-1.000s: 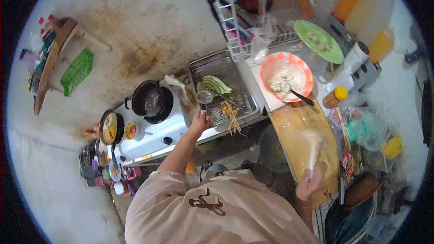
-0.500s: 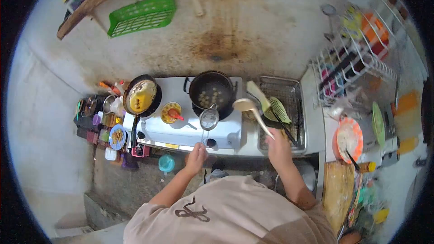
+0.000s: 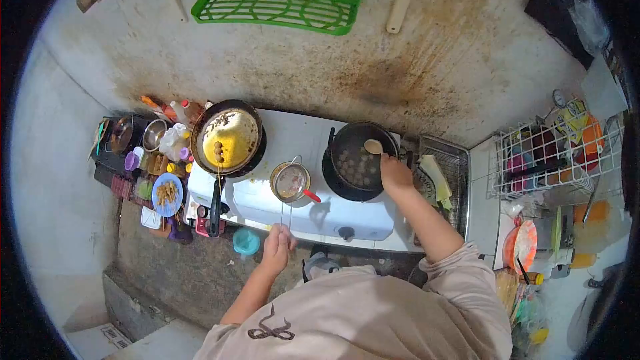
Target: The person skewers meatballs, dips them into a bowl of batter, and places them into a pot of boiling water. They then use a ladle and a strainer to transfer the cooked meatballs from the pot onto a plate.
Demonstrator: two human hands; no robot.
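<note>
My left hand [image 3: 275, 250] is closed around the thin handle of a wire strainer [image 3: 293, 179]. The strainer's mesh overlaps a small bowl on the stove, from which a red spoon handle [image 3: 311, 196] sticks out. My right hand [image 3: 396, 173] reaches over the dark pot [image 3: 344, 139] at the right, gripping a pale ladle [image 3: 373, 147] by its handle, which my hand mostly hides. The ladle's head is over the pot, where several small round balls [image 3: 353, 168] sit in liquid.
Left on the stove [image 3: 267, 210], a frying pan [image 3: 241, 117] holds yellow oil and a skewer of balls [image 3: 219, 151]. A blue plate [image 3: 159, 200] of skewers stands farther left. At right are a steel sink [image 3: 460, 167] and a white wire rack [image 3: 553, 173].
My right hand has brought the ladle from near the sink to over the pot. The strainer has moved left from the pot's edge to over the bowl. The camera view has shifted.
</note>
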